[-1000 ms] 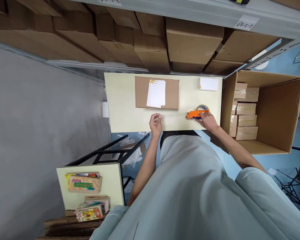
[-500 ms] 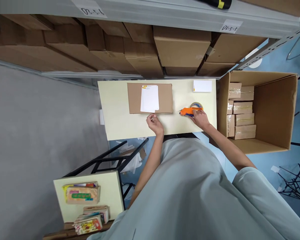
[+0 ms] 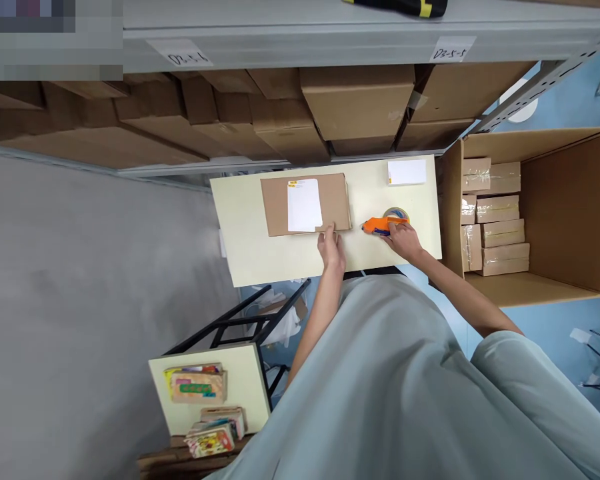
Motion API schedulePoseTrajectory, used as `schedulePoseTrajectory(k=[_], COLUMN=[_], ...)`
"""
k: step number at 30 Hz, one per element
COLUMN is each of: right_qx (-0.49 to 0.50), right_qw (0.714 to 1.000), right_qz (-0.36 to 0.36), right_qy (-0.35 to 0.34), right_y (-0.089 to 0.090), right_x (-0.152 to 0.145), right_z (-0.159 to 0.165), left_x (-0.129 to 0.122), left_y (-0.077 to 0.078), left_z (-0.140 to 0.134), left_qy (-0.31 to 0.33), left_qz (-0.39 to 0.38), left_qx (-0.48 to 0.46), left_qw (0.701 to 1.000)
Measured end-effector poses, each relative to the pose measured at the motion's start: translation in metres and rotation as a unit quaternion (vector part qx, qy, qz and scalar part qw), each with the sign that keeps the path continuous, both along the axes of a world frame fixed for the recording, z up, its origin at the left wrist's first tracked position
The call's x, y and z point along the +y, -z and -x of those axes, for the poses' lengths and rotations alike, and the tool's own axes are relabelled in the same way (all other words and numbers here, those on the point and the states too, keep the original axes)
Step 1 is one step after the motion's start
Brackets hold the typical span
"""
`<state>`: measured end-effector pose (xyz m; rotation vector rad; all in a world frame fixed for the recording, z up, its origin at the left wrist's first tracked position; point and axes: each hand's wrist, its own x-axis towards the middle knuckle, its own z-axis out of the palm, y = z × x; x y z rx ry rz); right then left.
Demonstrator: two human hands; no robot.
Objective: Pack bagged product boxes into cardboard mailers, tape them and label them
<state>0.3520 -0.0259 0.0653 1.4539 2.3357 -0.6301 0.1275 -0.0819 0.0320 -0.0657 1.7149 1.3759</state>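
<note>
A flat brown cardboard box [image 3: 277, 207] lies on the pale table [image 3: 250, 260], with white label sheets [image 3: 304, 203] on its top. My left hand [image 3: 332, 248] is closed at the box's near edge, right of the labels. Its thumb rests on top; the other fingers are partly hidden below the edge. In my right hand [image 3: 403, 241] is an orange tape dispenser [image 3: 377, 226], its tip pointing left. A roll of tape [image 3: 396, 213] shows just behind it. Farther back at the right lies a stack of white labels [image 3: 407, 172].
A large open carton [image 3: 563, 213] with several small taped boxes [image 3: 503, 233] stands right of the table. Behind it runs a metal shelf [image 3: 305, 47] packed with brown boxes [image 3: 357, 103]. Books [image 3: 200, 387] lie on a smaller table [image 3: 165, 387] at lower left.
My left hand has moved right and onto the box's near edge, its thumb now on top. My right hand keeps its hold on the tape dispenser. The view has shifted slightly.
</note>
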Motion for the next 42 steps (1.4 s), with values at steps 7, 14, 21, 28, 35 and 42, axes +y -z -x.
schedulePoseTrajectory(k=[7,14,21,28,35,42], right_qx=[0.017,0.049,0.055,0.039,0.017,-0.001], right_qw=[0.998,0.988,0.988,0.991,0.993,0.997], right_qz=[-0.044,-0.037,-0.022,-0.031,-0.034,-0.014], right_qy=[-0.038,-0.144,-0.145,-0.123,-0.111,-0.071], right_y=[0.003,0.006,0.007,0.004,-0.003,-0.024], right_x=[-0.006,-0.053,-0.081,-0.078,-0.094,-0.107], right_z=[-0.006,0.008,0.033,0.026,0.033,-0.009], left_x=[0.026,0.02,0.079,0.173,0.146,0.14], left_y=[-0.009,-0.041,-0.088,-0.073,-0.055,-0.056], left_z=[0.005,0.055,0.063,0.017,0.006,0.007], left_qy=[0.108,0.314,0.286,0.34,0.381,0.408], left_qz=[-0.038,0.006,0.146,0.257,0.202,0.184], left_qx=[0.08,0.086,0.432,0.476,0.552,0.567], left_qw=[0.99,0.946,0.843,0.769,0.713,0.692])
